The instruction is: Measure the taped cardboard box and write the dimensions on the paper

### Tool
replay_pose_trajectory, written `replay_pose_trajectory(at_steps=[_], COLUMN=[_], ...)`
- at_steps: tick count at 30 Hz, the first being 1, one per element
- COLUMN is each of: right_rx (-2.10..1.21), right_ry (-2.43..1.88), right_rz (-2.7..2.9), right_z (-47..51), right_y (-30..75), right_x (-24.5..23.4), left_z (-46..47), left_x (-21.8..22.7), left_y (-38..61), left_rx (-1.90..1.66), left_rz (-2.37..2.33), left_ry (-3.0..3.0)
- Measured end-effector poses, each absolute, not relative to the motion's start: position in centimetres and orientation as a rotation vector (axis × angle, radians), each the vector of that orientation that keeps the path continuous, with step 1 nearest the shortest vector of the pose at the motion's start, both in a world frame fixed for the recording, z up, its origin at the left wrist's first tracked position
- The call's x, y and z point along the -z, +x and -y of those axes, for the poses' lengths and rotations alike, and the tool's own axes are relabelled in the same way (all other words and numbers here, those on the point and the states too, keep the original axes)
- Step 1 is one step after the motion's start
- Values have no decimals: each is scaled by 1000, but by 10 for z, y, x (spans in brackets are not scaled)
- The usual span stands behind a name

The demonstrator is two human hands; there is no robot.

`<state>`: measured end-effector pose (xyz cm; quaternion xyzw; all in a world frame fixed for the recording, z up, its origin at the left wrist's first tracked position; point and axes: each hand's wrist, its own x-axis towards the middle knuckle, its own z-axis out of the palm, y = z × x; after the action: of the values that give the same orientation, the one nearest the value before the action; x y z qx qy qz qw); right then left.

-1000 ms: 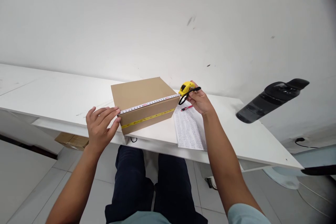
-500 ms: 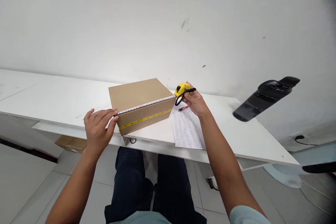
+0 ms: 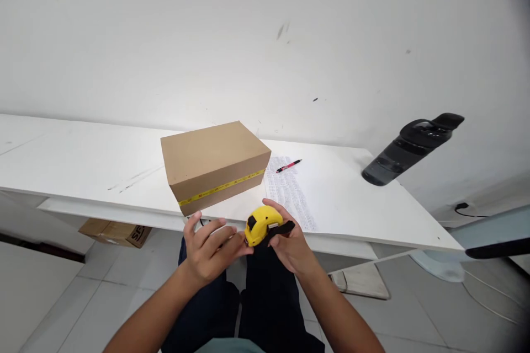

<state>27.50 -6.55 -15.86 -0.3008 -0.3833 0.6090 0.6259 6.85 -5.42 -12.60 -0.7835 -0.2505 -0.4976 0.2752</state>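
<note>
My right hand (image 3: pixel 290 242) grips a yellow tape measure (image 3: pixel 260 224) with a black strap, held over my lap in front of the table edge. My left hand (image 3: pixel 207 248) is beside it, thumb and forefinger pinched at the case's left side where the blade tip sits; the other fingers are spread. The blade is drawn in. A brown cardboard box (image 3: pixel 213 162) with a yellow tape band stands on the white table (image 3: pixel 83 160), beyond both hands.
A printed sheet of paper (image 3: pixel 290 193) lies right of the box with a red pen (image 3: pixel 289 166) at its far end. A dark bottle (image 3: pixel 408 149) stands at the right. A cardboard box (image 3: pixel 114 230) lies on the floor under the table.
The tape was stretched along the box's top front edge between both hands. Now the blade is drawn in and both hands have come back together over my lap.
</note>
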Motion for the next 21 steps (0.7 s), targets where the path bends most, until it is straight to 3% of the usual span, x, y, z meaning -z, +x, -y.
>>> replay_pose_trajectory(at_steps=[6, 11, 13, 17, 21], right_rx=[-1434, -1478, -1540, -1626, -1614], right_ry=[-721, -693, -686, -760, -762], right_rz=[759, 653, 655, 786, 983], right_z=[34, -22, -34, -33, -6], right_y=[308, 321, 315, 302, 311], right_x=[174, 174, 173, 166, 149], left_z=[53, 31, 20, 12, 20], left_x=[166, 187, 192, 188, 157], left_y=[32, 5, 8, 13, -15], left_rx=[1335, 1598, 1516, 1319, 1545], left_rz=[1035, 1741, 2033, 2353, 2413], left_ry=[-2072, -1914, -1950, -1867, -1829])
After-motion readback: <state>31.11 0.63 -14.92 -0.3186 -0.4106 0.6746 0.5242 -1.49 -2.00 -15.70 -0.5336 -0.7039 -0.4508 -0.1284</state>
